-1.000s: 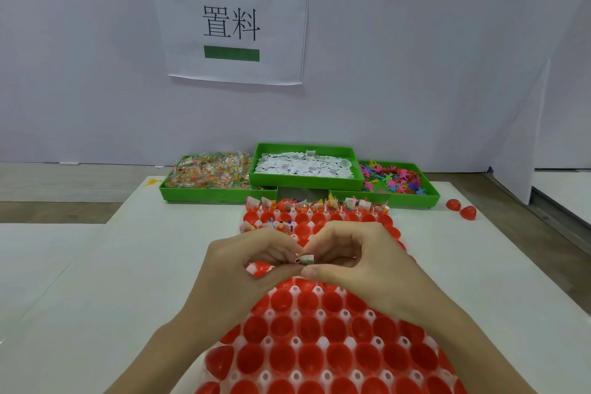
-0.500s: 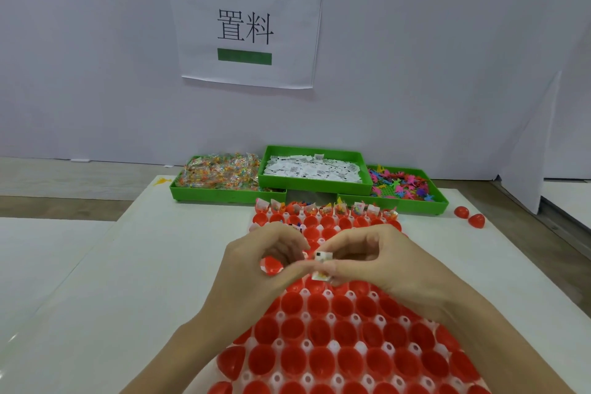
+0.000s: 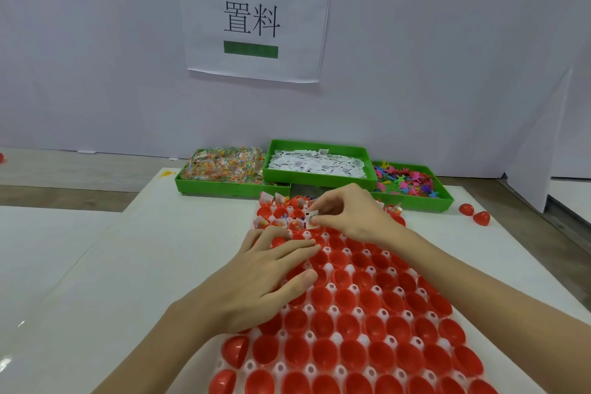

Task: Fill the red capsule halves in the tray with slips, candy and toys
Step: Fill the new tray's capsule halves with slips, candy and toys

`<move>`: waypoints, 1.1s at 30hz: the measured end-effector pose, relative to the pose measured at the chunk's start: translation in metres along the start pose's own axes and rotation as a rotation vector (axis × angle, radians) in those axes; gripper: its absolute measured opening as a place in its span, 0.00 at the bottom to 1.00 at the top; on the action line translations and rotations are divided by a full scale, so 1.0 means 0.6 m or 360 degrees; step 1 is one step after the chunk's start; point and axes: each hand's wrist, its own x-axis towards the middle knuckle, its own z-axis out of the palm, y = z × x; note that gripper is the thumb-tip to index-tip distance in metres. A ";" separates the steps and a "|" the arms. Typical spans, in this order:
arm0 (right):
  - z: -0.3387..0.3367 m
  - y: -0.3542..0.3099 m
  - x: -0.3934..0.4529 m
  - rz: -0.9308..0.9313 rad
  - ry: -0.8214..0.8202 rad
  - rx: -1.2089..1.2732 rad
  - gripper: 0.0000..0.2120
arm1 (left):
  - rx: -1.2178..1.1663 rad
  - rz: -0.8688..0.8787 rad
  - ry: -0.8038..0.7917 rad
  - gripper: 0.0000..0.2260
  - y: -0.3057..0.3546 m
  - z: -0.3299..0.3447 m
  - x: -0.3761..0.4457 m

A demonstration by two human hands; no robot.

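Observation:
A white tray on the table holds several rows of red capsule halves. The two farthest rows carry slips and candy; the nearer halves look empty. My right hand pinches a small white slip between thumb and fingertips just above the second far row. My left hand rests flat on the tray's left side, fingers stretched over the capsule halves, holding nothing I can see. Behind the tray stand three green bins: candy, paper slips and coloured toys.
Two loose red capsule halves lie on the table at the right of the toy bin. A paper sign hangs on the white wall behind. A white partition stands at the right, past the table's edge.
My hands have parted. The right hand carried the slip forward to the far rows, and the left hand dropped flat onto the tray. The camera has tilted down and closer.

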 end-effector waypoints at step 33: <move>-0.006 -0.051 0.042 0.0255 -0.0369 -0.0440 0.05 | 0.0098 0.0008 0.0028 0.36 0.005 0.002 0.006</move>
